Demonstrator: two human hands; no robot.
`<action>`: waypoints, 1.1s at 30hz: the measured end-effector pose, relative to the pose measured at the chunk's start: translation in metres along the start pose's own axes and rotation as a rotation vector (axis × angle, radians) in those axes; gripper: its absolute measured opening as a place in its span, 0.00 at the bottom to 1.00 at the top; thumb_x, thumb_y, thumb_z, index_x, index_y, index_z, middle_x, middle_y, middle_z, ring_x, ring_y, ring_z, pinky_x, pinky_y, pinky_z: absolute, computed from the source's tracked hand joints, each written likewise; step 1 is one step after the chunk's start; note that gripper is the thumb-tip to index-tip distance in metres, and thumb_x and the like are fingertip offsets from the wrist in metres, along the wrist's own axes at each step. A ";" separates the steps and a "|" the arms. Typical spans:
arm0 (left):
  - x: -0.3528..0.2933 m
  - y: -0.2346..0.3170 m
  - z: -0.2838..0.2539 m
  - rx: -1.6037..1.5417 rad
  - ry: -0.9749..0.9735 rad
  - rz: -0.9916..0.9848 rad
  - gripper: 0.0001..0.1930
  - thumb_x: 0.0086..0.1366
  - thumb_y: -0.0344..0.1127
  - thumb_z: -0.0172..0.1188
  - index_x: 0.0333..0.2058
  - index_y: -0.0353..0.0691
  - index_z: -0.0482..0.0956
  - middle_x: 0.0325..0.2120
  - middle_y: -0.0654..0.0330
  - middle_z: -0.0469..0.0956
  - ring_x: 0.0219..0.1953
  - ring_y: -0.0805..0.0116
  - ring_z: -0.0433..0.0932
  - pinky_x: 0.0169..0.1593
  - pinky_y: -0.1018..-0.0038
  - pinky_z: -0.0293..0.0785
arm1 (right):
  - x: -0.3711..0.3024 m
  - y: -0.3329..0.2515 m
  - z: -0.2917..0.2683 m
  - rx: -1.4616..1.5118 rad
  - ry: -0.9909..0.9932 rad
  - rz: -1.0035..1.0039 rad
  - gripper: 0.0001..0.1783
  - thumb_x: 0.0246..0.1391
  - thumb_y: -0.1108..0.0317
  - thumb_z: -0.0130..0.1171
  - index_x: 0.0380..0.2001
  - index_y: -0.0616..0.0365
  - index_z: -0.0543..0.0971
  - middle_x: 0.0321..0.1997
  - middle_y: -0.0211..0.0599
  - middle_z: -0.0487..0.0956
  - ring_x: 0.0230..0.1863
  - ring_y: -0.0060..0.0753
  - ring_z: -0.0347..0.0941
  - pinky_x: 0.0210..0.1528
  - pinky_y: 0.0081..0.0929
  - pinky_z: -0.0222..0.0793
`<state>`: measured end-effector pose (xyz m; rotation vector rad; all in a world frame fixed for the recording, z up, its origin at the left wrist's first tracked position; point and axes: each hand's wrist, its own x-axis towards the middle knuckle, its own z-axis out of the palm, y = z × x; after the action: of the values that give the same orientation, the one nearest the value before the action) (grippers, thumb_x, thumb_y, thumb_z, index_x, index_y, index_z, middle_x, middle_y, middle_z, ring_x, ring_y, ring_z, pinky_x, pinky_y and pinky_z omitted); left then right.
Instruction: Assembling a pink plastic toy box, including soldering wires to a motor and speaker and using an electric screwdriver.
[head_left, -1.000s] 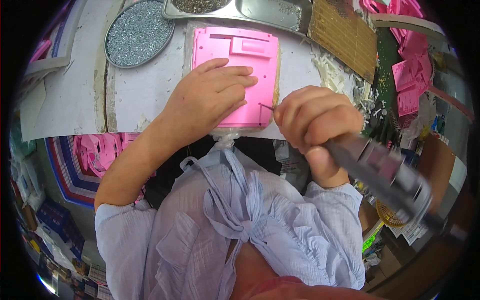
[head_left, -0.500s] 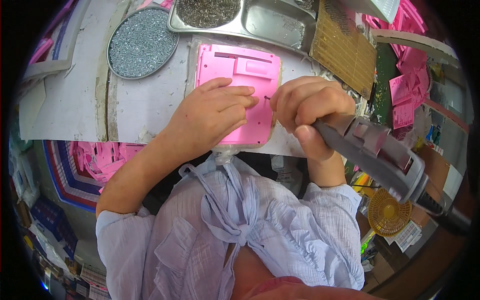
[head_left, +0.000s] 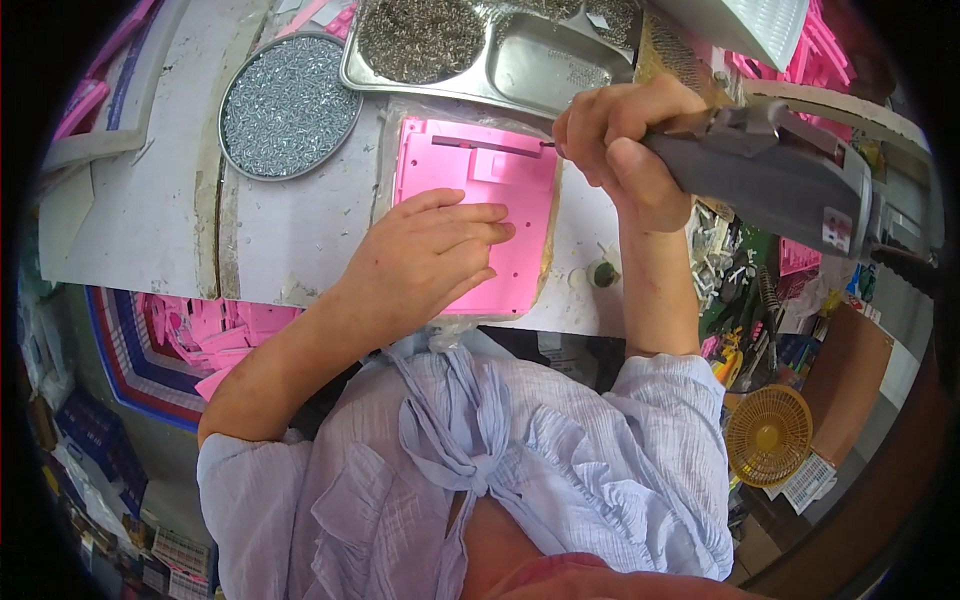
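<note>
Pink plastic panel (head_left: 512, 260) is lying at the near middle of the surface (head_left: 290, 235), with clear plastic wrap (head_left: 452, 333) showing along its left and near edges. Left hand (head_left: 430, 245) is resting flat on the panel's left and middle part, fingers pointing right, gripping nothing. Right hand (head_left: 635, 145) is grasping a dark grey power screwdriver (head_left: 760, 175), fingers curling around its front end, its body extending right. The tip is sitting at the panel's far right corner; contact is too small to make out. Round metal dish (head_left: 221, 118) is standing far left, holding silver screws (head_left: 290, 105). Steel compartment tray (head_left: 550, 70) is standing just beyond the panel, darker screws (head_left: 420, 40) filling its left compartment. Below the surface, left, a blue, red and white basket (head_left: 125, 375) is holding pink pieces (head_left: 215, 330). Yellow basket (head_left: 770, 435) is sitting near right.
</note>
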<state>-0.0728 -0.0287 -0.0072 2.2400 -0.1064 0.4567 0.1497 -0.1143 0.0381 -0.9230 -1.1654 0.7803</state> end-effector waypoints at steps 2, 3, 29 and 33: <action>-0.002 0.000 0.000 0.009 0.000 -0.011 0.09 0.59 0.34 0.68 0.36 0.40 0.80 0.50 0.62 0.83 0.58 0.64 0.78 0.63 0.59 0.68 | 0.002 0.002 0.001 0.006 -0.025 0.026 0.14 0.57 0.65 0.63 0.26 0.57 0.68 0.14 0.31 0.67 0.16 0.27 0.63 0.23 0.33 0.64; -0.002 0.001 0.000 0.013 0.000 -0.014 0.09 0.59 0.34 0.69 0.36 0.40 0.80 0.50 0.62 0.83 0.58 0.64 0.78 0.63 0.60 0.68 | 0.004 0.004 -0.002 0.013 -0.067 0.029 0.14 0.57 0.64 0.63 0.28 0.58 0.69 0.14 0.30 0.67 0.16 0.26 0.63 0.23 0.32 0.63; -0.037 0.005 -0.016 -0.048 0.361 -0.026 0.09 0.53 0.28 0.72 0.32 0.41 0.81 0.35 0.58 0.85 0.43 0.64 0.85 0.58 0.59 0.71 | -0.003 -0.041 0.090 0.240 -0.071 0.004 0.14 0.61 0.56 0.61 0.40 0.52 0.72 0.16 0.21 0.68 0.15 0.21 0.63 0.18 0.25 0.62; -0.041 -0.015 -0.033 0.163 0.462 -0.136 0.11 0.54 0.29 0.72 0.31 0.40 0.77 0.32 0.60 0.82 0.40 0.66 0.84 0.52 0.63 0.74 | 0.021 -0.026 0.078 0.139 -0.050 -0.087 0.12 0.62 0.59 0.53 0.42 0.55 0.72 0.16 0.23 0.65 0.17 0.24 0.60 0.23 0.31 0.62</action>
<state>-0.1170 0.0034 -0.0130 2.2200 0.3318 0.9201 0.0800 -0.0920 0.0806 -0.7370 -1.1716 0.8073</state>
